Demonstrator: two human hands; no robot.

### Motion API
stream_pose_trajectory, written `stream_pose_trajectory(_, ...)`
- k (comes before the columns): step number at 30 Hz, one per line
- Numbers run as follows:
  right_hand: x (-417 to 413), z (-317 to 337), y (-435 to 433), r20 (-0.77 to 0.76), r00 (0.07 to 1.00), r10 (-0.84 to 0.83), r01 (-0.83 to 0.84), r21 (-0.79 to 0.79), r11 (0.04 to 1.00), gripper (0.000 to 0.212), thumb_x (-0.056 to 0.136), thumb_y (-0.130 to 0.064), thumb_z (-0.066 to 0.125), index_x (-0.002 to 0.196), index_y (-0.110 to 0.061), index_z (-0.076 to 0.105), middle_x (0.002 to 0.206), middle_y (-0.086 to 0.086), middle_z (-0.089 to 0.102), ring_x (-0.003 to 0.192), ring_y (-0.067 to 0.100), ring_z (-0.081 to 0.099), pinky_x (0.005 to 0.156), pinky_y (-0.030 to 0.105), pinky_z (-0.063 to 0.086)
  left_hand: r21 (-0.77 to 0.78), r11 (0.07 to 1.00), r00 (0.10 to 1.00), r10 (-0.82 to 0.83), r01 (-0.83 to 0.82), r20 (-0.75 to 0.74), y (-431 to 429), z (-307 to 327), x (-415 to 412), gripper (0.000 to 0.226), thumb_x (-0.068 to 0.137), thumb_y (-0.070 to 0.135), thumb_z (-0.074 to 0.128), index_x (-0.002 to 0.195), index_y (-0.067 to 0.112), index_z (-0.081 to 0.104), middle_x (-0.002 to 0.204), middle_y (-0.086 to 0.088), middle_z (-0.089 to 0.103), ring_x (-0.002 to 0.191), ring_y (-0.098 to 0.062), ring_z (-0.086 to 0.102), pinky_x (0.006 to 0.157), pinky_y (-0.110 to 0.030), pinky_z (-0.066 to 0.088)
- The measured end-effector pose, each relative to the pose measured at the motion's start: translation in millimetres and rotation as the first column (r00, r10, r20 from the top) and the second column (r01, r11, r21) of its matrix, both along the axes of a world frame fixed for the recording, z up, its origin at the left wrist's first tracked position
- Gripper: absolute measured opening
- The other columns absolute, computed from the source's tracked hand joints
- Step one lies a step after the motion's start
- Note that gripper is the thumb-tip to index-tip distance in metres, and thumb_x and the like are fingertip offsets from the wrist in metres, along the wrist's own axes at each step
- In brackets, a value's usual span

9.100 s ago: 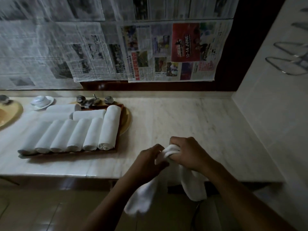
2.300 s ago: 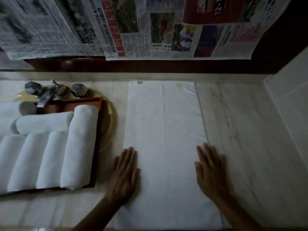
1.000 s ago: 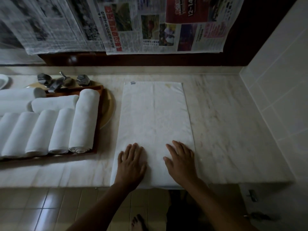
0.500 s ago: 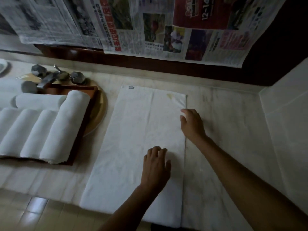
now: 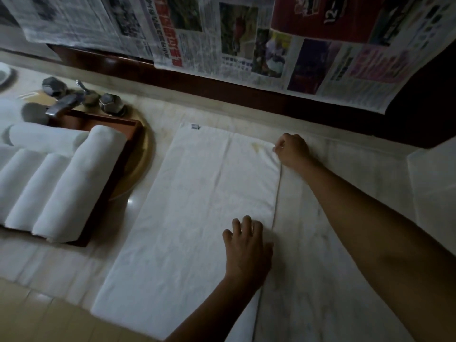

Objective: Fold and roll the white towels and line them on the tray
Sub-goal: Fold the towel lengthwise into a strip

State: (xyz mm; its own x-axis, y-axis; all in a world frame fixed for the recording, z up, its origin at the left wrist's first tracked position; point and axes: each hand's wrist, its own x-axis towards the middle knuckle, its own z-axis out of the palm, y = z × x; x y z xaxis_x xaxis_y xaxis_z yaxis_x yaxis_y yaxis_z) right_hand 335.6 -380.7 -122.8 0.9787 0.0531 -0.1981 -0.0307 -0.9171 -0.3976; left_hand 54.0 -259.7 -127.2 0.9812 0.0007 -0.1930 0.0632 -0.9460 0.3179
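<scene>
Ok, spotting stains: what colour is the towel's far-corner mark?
Yellowish; the mark shows in head view.

The left hand (image 5: 246,250) lies flat, palm down, fingers slightly spread. The right hand (image 5: 292,150), arm stretched forward, pinches a corner of the towel (image 5: 197,206) with curled fingers.

Dim, grainy light. The towel (image 5: 197,206) reads brightest; a glare spot marks the counter (image 5: 134,203) toward nine o'clock; newspapers (image 5: 246,45) at twelve o'clock blur and bow.
</scene>
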Motion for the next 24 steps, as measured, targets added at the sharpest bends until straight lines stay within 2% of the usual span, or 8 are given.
stream_pose_trajectory(3, 5, 6, -3, -0.063, 0.994, 0.095, -0.096, -0.019, 0.995, 0.016, 0.098, -0.028, 0.062, 0.095, -0.013, 0.061, 0.108, 0.01, 0.065, 0.098, 0.028, 0.062, 0.085, 0.038, 0.052, 0.024, 0.998, 0.998, 0.051, -0.052, 0.022, -5, -3, 2, 0.054, 0.091, 0.063, 0.034, 0.117, 0.02, 0.055, 0.123, -0.005, 0.053, 0.109, -0.031, 0.05, 0.089, -0.046, 0.046)
stream_pose_trajectory(8, 16, 33, -17, -0.032, 0.999, 0.003, 0.001, 0.132, 0.991, 0.009, 0.096, -0.023, 0.058, 0.102, -0.018, 0.061, 0.096, 0.001, 0.063, 0.086, 0.019, 0.06, 0.072, 0.028, 0.044, 0.026, 0.994, 0.993, 0.103, -0.105, 0.063, -14, -2, 7, 0.049, 0.083, 0.066, 0.046, 0.098, 0.021, 0.058, 0.101, -0.003, 0.054, 0.091, -0.028, 0.051, 0.075, -0.045, 0.047)
stream_pose_trajectory(10, 17, 40, -22, -0.03, 0.999, -0.026, 0.031, 0.2, 0.979, 0.006, 0.094, -0.022, 0.058, 0.099, -0.023, 0.063, 0.094, 0.001, 0.064, 0.082, 0.018, 0.063, 0.068, 0.028, 0.047, 0.015, 0.996, 0.994, 0.087, -0.088, 0.058, -15, -1, 8, 0.039, 0.083, 0.057, 0.05, 0.097, 0.022, 0.059, 0.099, 0.0, 0.055, 0.088, -0.025, 0.051, 0.073, -0.042, 0.049)
stream_pose_trajectory(13, 13, 39, -28, -0.06, 0.994, -0.093, 0.109, 0.352, 0.93, 0.009, 0.092, -0.022, 0.061, 0.089, -0.027, 0.068, 0.094, 0.001, 0.069, 0.086, 0.023, 0.069, 0.079, 0.04, 0.06, -0.071, 0.996, 0.997, 0.063, -0.06, 0.036, -15, 2, 12, 0.015, 0.085, 0.033, 0.065, 0.094, 0.022, 0.062, 0.096, 0.003, 0.057, 0.086, -0.02, 0.05, 0.073, -0.037, 0.046)
stream_pose_trajectory(15, 10, 38, -29, -0.128, 0.983, -0.135, 0.181, 0.493, 0.851, 0.011, 0.093, -0.019, 0.065, 0.089, -0.027, 0.072, 0.098, 0.004, 0.073, 0.09, 0.023, 0.07, 0.086, 0.044, 0.06, -0.192, 0.978, 0.996, 0.087, -0.083, 0.014, -10, 10, 15, 0.008, 0.094, 0.024, 0.06, 0.099, 0.019, 0.063, 0.101, 0.004, 0.057, 0.091, -0.017, 0.048, 0.076, -0.032, 0.042)
stream_pose_trajectory(18, 5, 46, -21, -0.283, 0.958, -0.05, 0.234, 0.665, 0.71, 0.02, 0.091, -0.005, 0.067, 0.101, -0.021, 0.075, 0.107, 0.015, 0.076, 0.098, 0.026, 0.072, 0.092, 0.043, 0.055, -0.43, 0.887, 0.986, 0.162, -0.168, -0.051, 15, 29, 20, 0.017, 0.104, 0.028, 0.052, 0.108, 0.017, 0.064, 0.109, 0.007, 0.052, 0.099, -0.013, 0.044, 0.083, -0.021, 0.04)
stream_pose_trajectory(21, 2, 52, -4, -0.171, 0.985, 0.037, 0.086, 0.653, 0.752, 0.027, 0.088, 0.0, 0.07, 0.099, -0.024, 0.075, 0.101, 0.01, 0.077, 0.098, 0.025, 0.073, 0.091, 0.039, 0.055, -0.575, 0.791, 0.976, 0.204, -0.209, -0.075, 52, 53, 23, 0.02, 0.103, 0.027, 0.058, 0.084, 0.021, 0.062, 0.087, 0.009, 0.05, 0.081, -0.007, 0.048, 0.068, -0.011, 0.035)
stream_pose_trajectory(24, 4, 53, 27, -0.034, 0.999, -0.003, 0.024, 0.628, 0.778, 0.012, 0.091, -0.015, 0.075, 0.099, -0.024, 0.074, 0.093, 0.004, 0.076, 0.085, 0.017, 0.071, 0.081, 0.031, 0.058, -0.673, 0.665, 0.946, 0.236, -0.324, -0.222, 87, 69, 28, 0.037, 0.101, 0.033, 0.058, 0.066, 0.023, 0.051, 0.067, 0.004, 0.054, 0.064, -0.009, 0.055, 0.063, -0.025, 0.045)
